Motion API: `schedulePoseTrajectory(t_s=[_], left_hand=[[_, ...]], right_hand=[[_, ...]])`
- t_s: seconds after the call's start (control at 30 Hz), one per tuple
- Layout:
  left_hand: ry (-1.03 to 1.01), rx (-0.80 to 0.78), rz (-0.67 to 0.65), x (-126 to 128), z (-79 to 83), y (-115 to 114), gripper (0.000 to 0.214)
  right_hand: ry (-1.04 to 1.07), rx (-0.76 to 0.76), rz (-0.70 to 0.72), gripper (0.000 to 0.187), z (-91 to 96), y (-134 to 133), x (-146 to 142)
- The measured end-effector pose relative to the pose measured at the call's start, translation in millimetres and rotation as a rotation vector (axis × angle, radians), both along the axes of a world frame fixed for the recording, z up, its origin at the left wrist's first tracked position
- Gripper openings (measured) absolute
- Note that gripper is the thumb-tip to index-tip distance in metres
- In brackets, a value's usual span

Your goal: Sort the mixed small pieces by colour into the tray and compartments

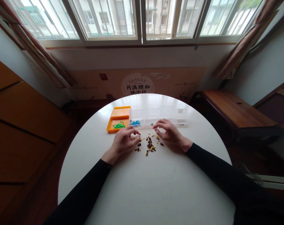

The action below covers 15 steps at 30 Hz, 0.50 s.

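Left hand [124,139]: at the left side of the brown pieces [150,145], your thumb and forefinger tips close to each other; whether they pinch a piece cannot be told.
Right hand [168,131]: your fingers curve above the table [142,187], thumb and forefinger slightly apart.
Brown and yellow pieces [146,154]: loose between your hands, nearer the table's far edge than its near one.
Orange box [122,112]: toward the far edge, left of your hands, green pieces [119,126] inside.
Clear box [151,116]: just beside it, blue pieces [135,122] in its leftmost compartment.
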<state>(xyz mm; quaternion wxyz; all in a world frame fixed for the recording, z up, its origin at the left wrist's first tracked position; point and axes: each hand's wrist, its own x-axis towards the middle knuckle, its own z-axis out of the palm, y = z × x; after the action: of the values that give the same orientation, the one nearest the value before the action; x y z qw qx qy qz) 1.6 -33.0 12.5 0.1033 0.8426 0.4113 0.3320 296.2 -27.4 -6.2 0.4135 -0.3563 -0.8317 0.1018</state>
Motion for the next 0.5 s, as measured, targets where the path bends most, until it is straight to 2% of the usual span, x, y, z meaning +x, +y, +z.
schedulePoseTrajectory(t_s=[0.2,0.5], left_hand=[[0.020,0.039,0.090,5.4,-4.8,-0.5,0.004],[-0.064,0.020,0.052,8.6,-4.4,-1.2,0.007]], right_hand=[[-0.007,-0.007,-0.001,0.015,-0.8,0.1,-0.4],[-0.006,0.000,0.007,0.014,0.5,-1.6,-1.8]])
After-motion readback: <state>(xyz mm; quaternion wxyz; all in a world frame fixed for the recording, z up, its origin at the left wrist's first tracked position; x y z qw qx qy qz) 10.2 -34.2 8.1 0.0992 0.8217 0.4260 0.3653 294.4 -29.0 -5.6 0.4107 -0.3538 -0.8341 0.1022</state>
